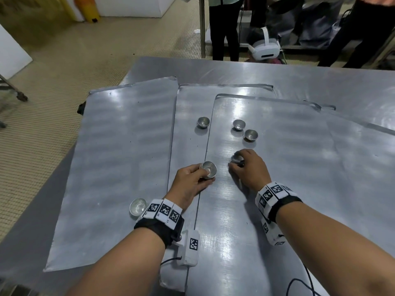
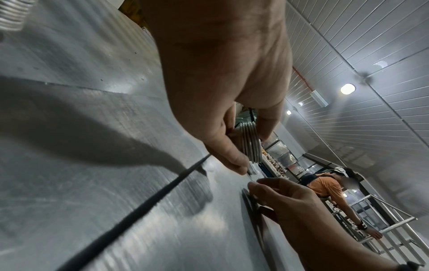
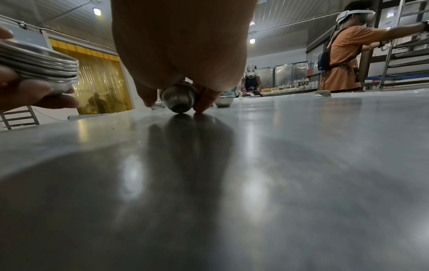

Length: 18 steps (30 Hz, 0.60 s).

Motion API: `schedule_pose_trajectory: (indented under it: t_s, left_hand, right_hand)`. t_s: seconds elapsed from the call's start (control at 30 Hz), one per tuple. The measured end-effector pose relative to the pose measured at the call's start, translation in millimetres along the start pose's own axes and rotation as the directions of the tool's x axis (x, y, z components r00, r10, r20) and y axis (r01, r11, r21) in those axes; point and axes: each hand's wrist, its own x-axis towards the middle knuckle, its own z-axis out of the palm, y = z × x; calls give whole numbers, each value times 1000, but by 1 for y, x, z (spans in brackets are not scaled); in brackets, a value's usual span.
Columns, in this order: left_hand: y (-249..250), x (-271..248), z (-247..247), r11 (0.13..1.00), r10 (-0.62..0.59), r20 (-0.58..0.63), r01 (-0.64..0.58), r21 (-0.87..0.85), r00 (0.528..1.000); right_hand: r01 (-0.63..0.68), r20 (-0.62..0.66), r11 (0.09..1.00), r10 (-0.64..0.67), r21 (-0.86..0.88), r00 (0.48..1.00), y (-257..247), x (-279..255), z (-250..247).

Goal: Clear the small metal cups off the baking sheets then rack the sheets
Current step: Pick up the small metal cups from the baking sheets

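Head view: left hand (image 1: 190,180) grasps a nested stack of cups (image 1: 209,169), held low over the top baking sheet (image 1: 288,167). Right hand (image 1: 248,167), just right of it, has fingers curled round a single cup (image 1: 236,158) that lies on the same sheet. Beyond the right grip, two loose cups (image 1: 239,124) (image 1: 251,134) stand close together. Another cup (image 1: 203,122) stands beyond the left grip on the middle sheet (image 1: 190,116). One more cup (image 1: 138,207) lies behind the left wrist, on the left sheet (image 1: 119,157). The sheets overlap on the counter (image 1: 320,82).

Left wrist view: thumb and fingers (image 2: 228,152) pinch the stack's rims (image 2: 250,143); several rims show.

Right wrist view: the cup (image 3: 178,99) is tipped on its side between fingertips (image 3: 204,104), its base toward the camera, touching the sheet.

Risks, as I judge: the tipped cup could roll or skid away on the slick metal if the pinch is shallow. The tall stack could splay if the next cup is dropped in crooked.

Room: open sheet right of the right grip. The overlapped sheet edge runs directly under the left grip, a snag for sliding cups.
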Motion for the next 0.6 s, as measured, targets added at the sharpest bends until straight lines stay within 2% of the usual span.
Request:
schedule_pose_trajectory:
  t_s: [0.6]
  left_hand:
    - [1, 2, 4, 1000, 3, 10, -3, 1, 1000]
  right_hand:
    - [-84, 19, 996, 85, -41, 996, 1, -7, -15]
